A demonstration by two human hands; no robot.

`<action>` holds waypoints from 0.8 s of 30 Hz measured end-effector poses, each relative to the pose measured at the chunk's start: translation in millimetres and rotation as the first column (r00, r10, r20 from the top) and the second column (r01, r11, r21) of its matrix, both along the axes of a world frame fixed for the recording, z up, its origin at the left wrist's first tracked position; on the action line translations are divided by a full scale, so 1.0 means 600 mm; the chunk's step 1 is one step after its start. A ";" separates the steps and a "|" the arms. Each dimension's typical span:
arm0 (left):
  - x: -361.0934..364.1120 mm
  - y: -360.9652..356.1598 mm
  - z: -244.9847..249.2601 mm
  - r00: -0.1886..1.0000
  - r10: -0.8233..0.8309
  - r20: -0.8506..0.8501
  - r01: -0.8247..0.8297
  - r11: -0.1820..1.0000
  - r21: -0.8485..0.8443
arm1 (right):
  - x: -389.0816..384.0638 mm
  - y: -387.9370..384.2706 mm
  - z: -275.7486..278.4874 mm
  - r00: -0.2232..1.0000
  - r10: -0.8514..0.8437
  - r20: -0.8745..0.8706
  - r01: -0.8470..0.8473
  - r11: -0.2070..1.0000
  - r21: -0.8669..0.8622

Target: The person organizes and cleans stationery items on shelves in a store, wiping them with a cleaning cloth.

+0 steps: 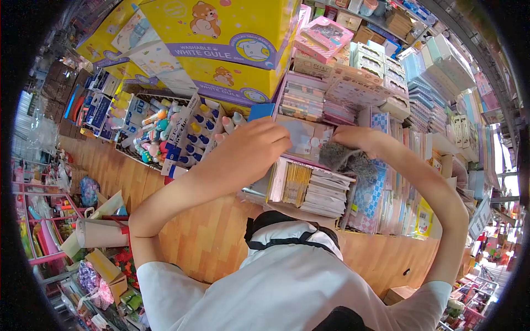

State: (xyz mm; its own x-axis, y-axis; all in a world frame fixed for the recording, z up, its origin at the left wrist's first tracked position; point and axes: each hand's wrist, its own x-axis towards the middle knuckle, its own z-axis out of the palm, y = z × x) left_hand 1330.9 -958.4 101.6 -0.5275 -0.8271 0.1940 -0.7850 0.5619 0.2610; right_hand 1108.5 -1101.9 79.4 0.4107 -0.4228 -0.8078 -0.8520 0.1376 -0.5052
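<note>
My right hand [356, 139] is closed on a fuzzy grey cloth [348, 157], which hangs over the edge of a pastel box. Across from it, my left hand [262, 138] has its fingers curled down at the left side of that box; what they grip, if anything, is hidden. Between both hands lie pastel-covered notebooks [303, 135] in the box. Just behind my left hand a flat blue piece [261, 112] sticks up. Nearer to me stands an open box [276, 185] packed with yellow and white packets.
Yellow glue cartons [221, 27] are stacked at the back left. Below them stand a basket [130, 144] of colourful bottles and a box [193, 124] of blue-capped bottles. Stationery stacks [381, 66] fill the right. A pink wire rack [41, 220] stands at the left.
</note>
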 end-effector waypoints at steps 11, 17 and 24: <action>-0.014 -0.044 -0.055 0.973 -0.047 0.228 0.038 0.998 0.046 | -0.016 -0.002 0.038 0.866 0.467 -0.179 -0.460 0.599 -0.656; -0.016 -0.062 -0.071 0.995 -0.103 0.014 0.104 0.977 -0.184 | -0.100 0.037 0.176 0.932 0.298 -0.204 -0.319 0.414 -0.853; -0.046 -0.082 -0.021 0.934 -0.006 0.358 -0.121 0.936 0.332 | -0.121 0.022 0.186 0.980 0.179 -0.087 -0.115 0.156 -0.981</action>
